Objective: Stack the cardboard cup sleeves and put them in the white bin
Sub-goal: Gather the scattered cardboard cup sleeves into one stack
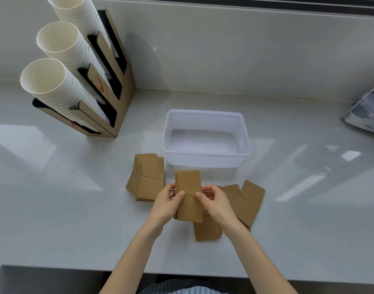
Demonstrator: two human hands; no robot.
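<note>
Both hands at work over the counter [54, 209]: left hand [166, 203] and right hand [215, 203] clamped on a small sleeve stack [188, 187], thumbs on top, held just above the surface. Bigger pile [148, 177] lying left of it, loose sleeves [247, 202] right. Bin [205, 160] just behind, nothing inside. Cup rack [122, 96] far left.

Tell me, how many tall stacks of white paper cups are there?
3. All three lean in the brown cardboard cup holder at the counter's back left: the nearest stack of white paper cups, the middle stack behind it, and the farthest stack, partly cut off by the picture's top edge.
</note>
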